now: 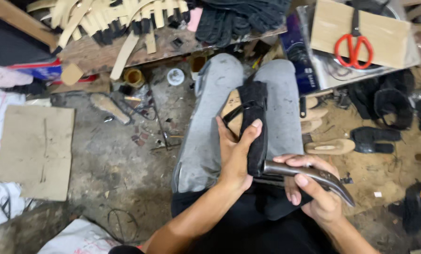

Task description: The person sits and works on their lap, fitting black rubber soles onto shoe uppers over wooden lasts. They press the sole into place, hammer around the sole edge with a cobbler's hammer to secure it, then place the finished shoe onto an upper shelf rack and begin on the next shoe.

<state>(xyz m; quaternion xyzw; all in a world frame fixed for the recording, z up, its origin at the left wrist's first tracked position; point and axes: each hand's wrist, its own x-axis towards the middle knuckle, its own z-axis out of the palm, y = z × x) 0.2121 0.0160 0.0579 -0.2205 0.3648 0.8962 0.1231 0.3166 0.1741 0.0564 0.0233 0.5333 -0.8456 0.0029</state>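
Note:
A black suede sandal [253, 109] with a tan insole lies on my lap, over grey trousers. My left hand [236, 153] grips it from the near side, thumb pressed on the black upper. In my right hand [314, 188] is a curved metal plier-like tool [309, 176], whose head meets the near end of the sandal by my left palm. Its dark handles stick out to the right past my fingers.
Red-handled scissors [354, 47] lie on a wooden board [389, 33] at upper right. Tan soles [329, 147] and black uppers [391, 101] lie on the floor to the right. A bench with tan strips [102, 19] stands ahead. Cardboard [36, 150] lies at left.

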